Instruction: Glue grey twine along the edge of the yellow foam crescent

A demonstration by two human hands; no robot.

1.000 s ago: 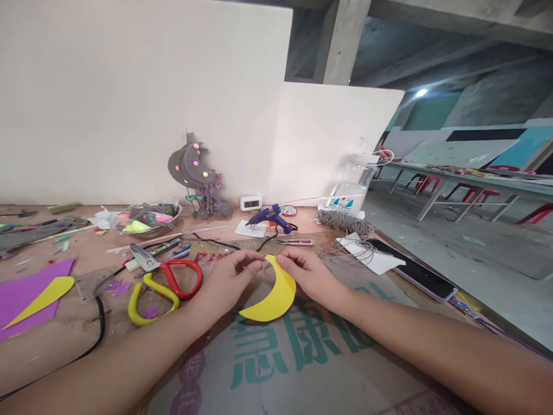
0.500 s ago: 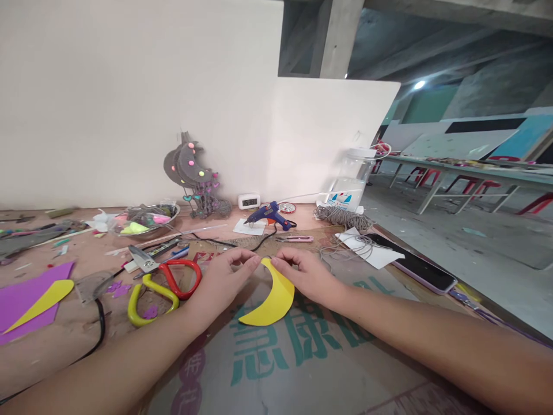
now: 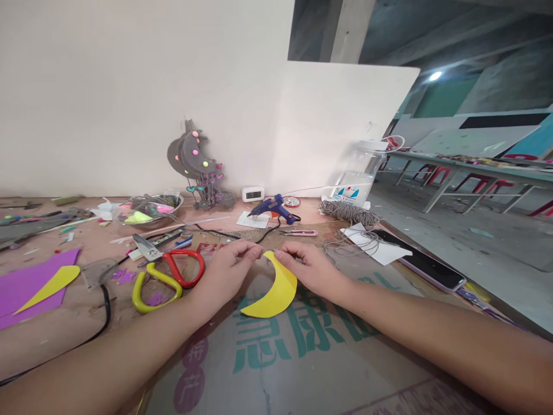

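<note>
A yellow crescent moon cutout [image 3: 283, 293], seemingly of foam or felt sheet, hangs over the printed board with its upper tip between my hands. My right hand [image 3: 311, 267] pinches it near that tip, thumb on the front. The fingers of my left hand [image 3: 233, 266] are pressed together right beside the tip; whatever they hold is too small to make out. Left of that hand lie scissors [image 3: 185, 285] with one red and one yellow handle. Beyond the hands a blue glue gun [image 3: 273, 208] rests over a white paper piece [image 3: 253, 219].
A metal bowl [image 3: 176, 214] holds coloured bits. Grey moon ornaments [image 3: 196, 158] stand by the wall. Purple sheet [image 3: 37, 285] lies left; grey yarn [image 3: 349, 213], a phone [image 3: 432, 268] and a clear plastic jar [image 3: 358, 173] are right. A black cable [image 3: 106, 308] crosses the left side.
The view has shifted slightly, so the scene sits a little to the right and higher. Both hands stay at the crescent's upper tip, with hardly any other movement.
</note>
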